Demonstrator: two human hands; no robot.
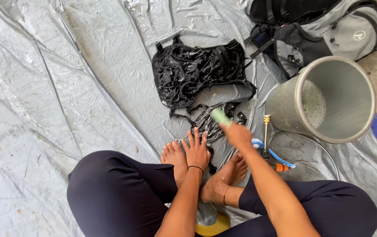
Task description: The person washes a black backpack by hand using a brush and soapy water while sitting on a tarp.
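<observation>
Ideally, the flat-fingered left hand (196, 151) pins the soapy strap (208, 125) just below the black harness (197, 72) while the right hand (237, 134), clenched around the green brush (220, 116), scrubs steadily.

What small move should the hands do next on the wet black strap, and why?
Probably draw the green brush in the right hand back along the black strap toward the feet: the left hand lies flat on its near end, and the strap looks soapy.

Outdoor washing spot, grey tarpaulin (65, 87) over concrete, metal bucket (328, 98), hose nozzle (267, 131)
</observation>
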